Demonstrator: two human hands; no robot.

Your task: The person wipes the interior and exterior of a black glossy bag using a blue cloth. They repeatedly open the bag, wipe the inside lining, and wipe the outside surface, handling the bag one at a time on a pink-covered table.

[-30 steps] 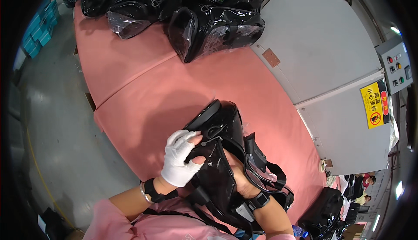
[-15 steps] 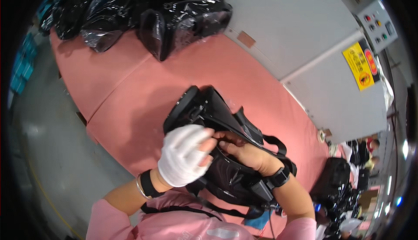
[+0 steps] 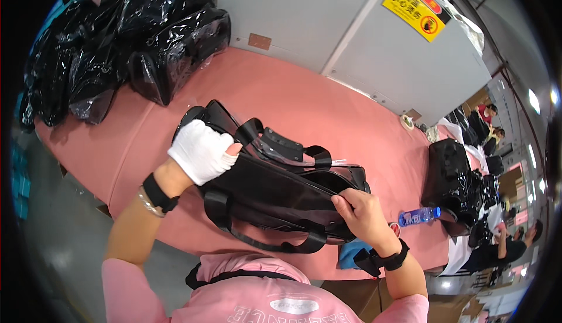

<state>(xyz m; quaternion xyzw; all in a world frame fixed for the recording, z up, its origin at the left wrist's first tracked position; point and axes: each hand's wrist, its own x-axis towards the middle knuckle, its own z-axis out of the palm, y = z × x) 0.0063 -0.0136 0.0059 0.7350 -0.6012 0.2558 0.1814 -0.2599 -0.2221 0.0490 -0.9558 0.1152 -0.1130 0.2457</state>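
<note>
Bag (image 3: 272,188), black, sits at the middle of the pink counter (image 3: 380,141). The gloved left hand (image 3: 202,151) curls closed on its edge at ten o'clock; the bare right hand (image 3: 361,217) pinches its rim at four. Plastic-wrapped bags (image 3: 126,53) heap toward half past ten; a bottle (image 3: 420,216) lies at three, near the right hand.

We count one left hand (image 3: 202,152) in a white cloth glove (image 3: 193,147), one bare right hand (image 3: 360,213), one long black bag (image 3: 275,188) with two black webbing handles (image 3: 316,241), two black wristbands (image 3: 161,194), one blue-labelled plastic bottle (image 3: 418,216) and one rectangular yellow warning sign (image 3: 413,9).
</note>
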